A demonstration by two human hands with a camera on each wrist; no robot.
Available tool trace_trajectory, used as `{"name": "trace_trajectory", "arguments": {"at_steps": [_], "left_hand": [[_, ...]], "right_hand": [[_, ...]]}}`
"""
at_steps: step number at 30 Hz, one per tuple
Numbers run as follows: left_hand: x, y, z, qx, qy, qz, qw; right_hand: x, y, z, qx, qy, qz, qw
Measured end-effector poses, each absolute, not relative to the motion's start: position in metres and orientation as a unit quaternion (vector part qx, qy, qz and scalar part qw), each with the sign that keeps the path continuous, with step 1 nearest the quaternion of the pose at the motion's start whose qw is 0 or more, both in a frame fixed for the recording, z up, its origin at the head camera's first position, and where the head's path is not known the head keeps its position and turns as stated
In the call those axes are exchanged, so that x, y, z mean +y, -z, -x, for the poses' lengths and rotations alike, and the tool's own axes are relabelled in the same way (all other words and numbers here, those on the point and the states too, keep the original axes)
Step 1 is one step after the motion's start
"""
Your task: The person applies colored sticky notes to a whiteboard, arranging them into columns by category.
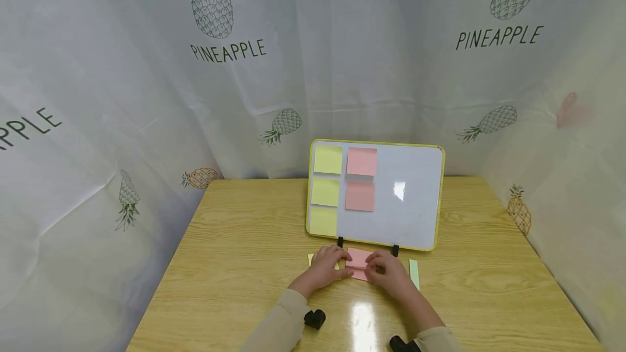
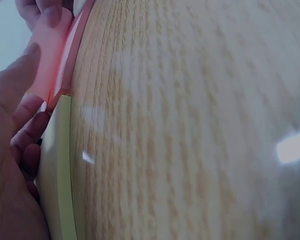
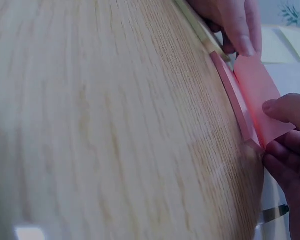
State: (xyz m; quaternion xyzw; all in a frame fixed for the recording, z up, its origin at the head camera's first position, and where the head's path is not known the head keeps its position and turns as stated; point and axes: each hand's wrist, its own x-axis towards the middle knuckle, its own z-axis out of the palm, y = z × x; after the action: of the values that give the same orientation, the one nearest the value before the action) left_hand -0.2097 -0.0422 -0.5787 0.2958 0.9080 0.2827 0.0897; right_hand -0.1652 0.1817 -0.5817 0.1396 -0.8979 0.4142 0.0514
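A pad of pink sticky notes [image 3: 234, 97] lies on the table just in front of the whiteboard. Its top pink sticky note [image 3: 255, 90] is bent up from the pad, with its lower part still against it. My right hand [image 1: 390, 275] pinches one end of this note, thumb on the near face and fingers behind. At the other end my left hand [image 1: 324, 268] holds the note between thumb and fingers. Beside the pink pad, partly under my left hand, is a pad of yellow sticky notes [image 2: 66, 165].
A yellow-framed whiteboard [image 1: 401, 221] leans on black feet behind my hands. Three yellow notes [image 1: 325, 192] form its left column, with two pink notes [image 1: 360, 196] alongside. A green pad [image 1: 414, 271] lies right of my right hand. Pineapple-print curtains [image 1: 342, 69] surround the wooden table [image 1: 235, 287].
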Motion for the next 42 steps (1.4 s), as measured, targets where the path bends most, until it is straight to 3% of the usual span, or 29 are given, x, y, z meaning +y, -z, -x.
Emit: {"name": "trace_trajectory", "arguments": {"at_steps": [14, 26, 37, 42], "left_hand": [[-0.043, 0.578, 0.211, 0.914, -0.264, -0.293, 0.093], [-0.041, 0.579, 0.209, 0.922, -0.235, -0.296, 0.083], [-0.041, 0.58, 0.21, 0.922, -0.242, -0.292, 0.078], [-0.04, 0.583, 0.211, 0.924, -0.236, -0.289, 0.078]], "right_hand": [[0.176, 0.577, 0.153, -0.879, -0.469, -0.077, 0.033], [0.17, 0.587, 0.146, -0.843, -0.529, -0.012, 0.1], [0.164, 0.579, 0.144, -0.818, -0.551, -0.014, 0.165], [0.166, 0.588, 0.148, -0.813, -0.557, 0.0, 0.169]]}}
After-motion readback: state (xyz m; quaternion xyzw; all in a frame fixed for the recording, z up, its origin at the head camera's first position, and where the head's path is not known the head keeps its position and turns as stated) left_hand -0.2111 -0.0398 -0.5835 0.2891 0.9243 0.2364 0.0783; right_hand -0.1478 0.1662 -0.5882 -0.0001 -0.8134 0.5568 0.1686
